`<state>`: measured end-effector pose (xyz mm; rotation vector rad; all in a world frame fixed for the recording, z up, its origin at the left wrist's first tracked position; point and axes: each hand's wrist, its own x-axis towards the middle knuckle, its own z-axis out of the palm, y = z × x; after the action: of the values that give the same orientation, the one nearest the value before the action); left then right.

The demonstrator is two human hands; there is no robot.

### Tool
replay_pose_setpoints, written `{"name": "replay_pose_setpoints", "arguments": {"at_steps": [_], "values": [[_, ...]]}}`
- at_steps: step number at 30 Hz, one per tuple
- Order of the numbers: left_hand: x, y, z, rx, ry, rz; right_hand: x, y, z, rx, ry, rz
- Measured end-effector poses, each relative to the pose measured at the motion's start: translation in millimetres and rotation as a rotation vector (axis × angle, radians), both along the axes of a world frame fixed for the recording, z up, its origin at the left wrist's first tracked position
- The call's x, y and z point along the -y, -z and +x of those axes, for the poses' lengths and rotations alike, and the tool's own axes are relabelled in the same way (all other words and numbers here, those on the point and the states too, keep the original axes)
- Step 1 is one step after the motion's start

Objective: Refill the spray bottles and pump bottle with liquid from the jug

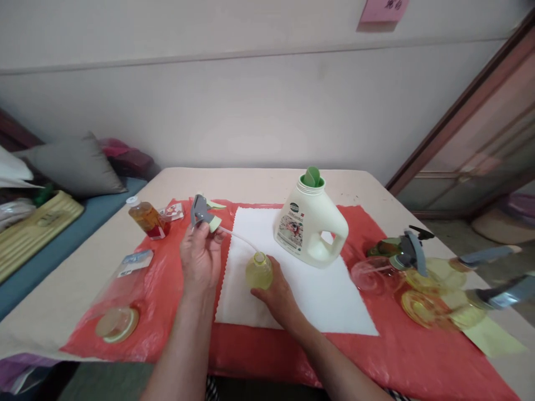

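Fingers of my left hand [200,256] are closed around a grey trigger spray head [202,210] with a pale green collar. Its thin clear dip tube [240,236] slants down to the right, its end at the mouth of a small yellow-green bottle [258,273]; whether the tip is inside I cannot tell. My right hand [279,292] grips that bottle from its right side above a white cloth [317,303]. Behind it stands a large cream detergent jug [309,223], uncapped, with a green pouring spout [311,177] in its neck.
Red plastic sheeting [167,312] covers much of the table [259,181]. An amber bottle [147,218] stands at left, near a round clear container [117,324]. Several spray bottles [430,301] lie at right. A grey cushion [79,167] is far left.
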<state>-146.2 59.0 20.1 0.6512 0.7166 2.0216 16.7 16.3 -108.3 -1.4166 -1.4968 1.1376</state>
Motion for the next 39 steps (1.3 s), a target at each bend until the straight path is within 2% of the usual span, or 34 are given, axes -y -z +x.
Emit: {"name": "replay_pose_setpoints", "arguments": {"at_steps": [5, 9, 13, 17, 22, 26, 29, 32, 36, 39], "values": [[4, 11.4, 9, -0.188, 0.039, -0.011, 0, 0.3, -2, 0.0, 0.023, 0.016], [4, 23.5, 17, -0.324, 0.138, -0.112, 1, -13.1, -2, 0.009, 0.056, 0.027], [6, 31.3, 31, -0.175, 0.284, -0.207, 3, -31.5, 5, 0.057, 0.12, 0.134], [9, 30.4, 42, -0.005, 0.391, -0.23, 5, -38.0, 18, 0.095, 0.139, 0.324], [12, 28.1, 42, 0.058, 0.378, -0.223, 5, -37.8, 29, 0.141, 0.146, 0.528], [13, 28.8, 42, 0.028, 0.366, -0.229, 4, -40.3, 32, 0.163, 0.131, 0.561], [13, 26.5, 44, 0.0, 0.376, -0.213, 4, -45.4, 35, 0.114, 0.128, 0.494], [14, 22.9, 45, -0.021, 0.376, -0.223, 5, -51.7, 38, -0.036, 0.102, 0.301], [13, 22.5, 43, -0.017, 0.365, -0.221, 8, -55.9, 34, -0.49, 0.037, -0.035], [12, 24.8, 41, -0.012, 0.359, -0.244, 13, -57.3, 25, -0.832, -0.078, -0.25]]}}
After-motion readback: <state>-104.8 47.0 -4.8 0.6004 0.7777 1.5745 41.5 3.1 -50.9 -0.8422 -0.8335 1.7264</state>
